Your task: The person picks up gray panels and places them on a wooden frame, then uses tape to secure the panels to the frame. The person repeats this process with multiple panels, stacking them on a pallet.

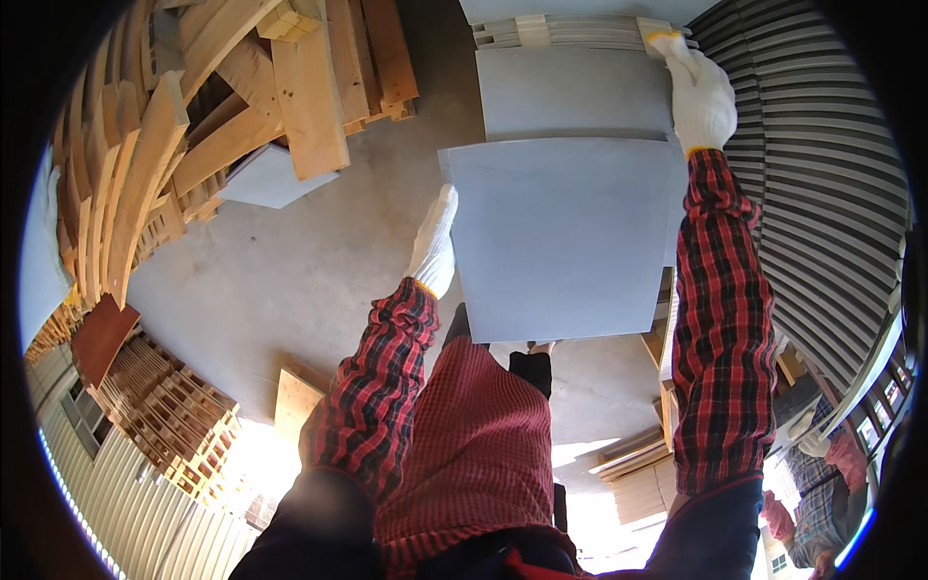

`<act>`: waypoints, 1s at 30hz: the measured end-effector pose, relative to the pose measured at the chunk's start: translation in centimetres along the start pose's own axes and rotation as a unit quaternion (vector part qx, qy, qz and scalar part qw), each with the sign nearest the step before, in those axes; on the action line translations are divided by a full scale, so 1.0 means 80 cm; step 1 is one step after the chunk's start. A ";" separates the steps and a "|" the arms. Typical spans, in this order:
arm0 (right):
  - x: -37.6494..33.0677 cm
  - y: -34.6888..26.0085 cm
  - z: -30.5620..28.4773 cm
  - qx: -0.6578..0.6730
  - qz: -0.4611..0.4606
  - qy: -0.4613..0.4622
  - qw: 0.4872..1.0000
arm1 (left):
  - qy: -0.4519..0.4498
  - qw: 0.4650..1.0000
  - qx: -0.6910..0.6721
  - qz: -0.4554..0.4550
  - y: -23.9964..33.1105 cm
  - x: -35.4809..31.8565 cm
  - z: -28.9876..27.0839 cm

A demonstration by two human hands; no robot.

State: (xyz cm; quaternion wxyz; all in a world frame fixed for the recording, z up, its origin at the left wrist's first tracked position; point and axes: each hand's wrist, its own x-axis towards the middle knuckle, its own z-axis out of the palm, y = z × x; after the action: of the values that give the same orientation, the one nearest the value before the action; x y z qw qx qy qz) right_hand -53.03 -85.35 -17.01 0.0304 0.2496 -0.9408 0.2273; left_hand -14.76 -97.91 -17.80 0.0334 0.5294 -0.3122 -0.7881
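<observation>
Gripping a large grey board (561, 237) by its left edge, the left hand (434, 247) in a white work glove is closed around that edge near the upper left corner, fingers pointing up along it. The right hand (698, 92), gloved the same way, reaches past the board's upper right corner, its fingers curled over the far right corner of the stack of grey boards (570, 87) lying beneath. Off to the left, well apart on the concrete floor (290, 280), lies a heap of wooden pallets (193, 116).
</observation>
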 end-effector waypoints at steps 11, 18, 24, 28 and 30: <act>-0.258 -0.054 -0.046 -0.031 0.067 -0.078 0.994 | -0.004 0.988 -0.072 -0.135 -0.128 -0.137 -0.043; -0.210 -0.139 0.026 -0.171 -0.065 0.009 0.983 | -0.071 0.949 -0.289 -0.108 -0.142 -0.167 -0.021; -0.256 -0.263 0.033 -0.036 -0.225 -0.145 0.963 | -0.101 0.940 -0.320 -0.058 -0.132 -0.166 -0.018; -0.329 -0.245 0.007 -0.059 -0.350 -0.231 0.906 | -0.105 0.906 -0.398 -0.098 -0.164 -0.162 -0.046; -0.384 -0.220 -0.027 -0.005 -0.353 -0.302 0.885 | -0.098 0.902 -0.417 -0.043 -0.155 -0.164 -0.034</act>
State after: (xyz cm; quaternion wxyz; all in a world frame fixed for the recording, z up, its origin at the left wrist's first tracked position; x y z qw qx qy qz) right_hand -17.81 -84.03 -13.05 -0.1760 0.6219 -0.7551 0.1099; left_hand -3.28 -84.20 -14.31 0.1864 0.3997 0.0666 -0.8950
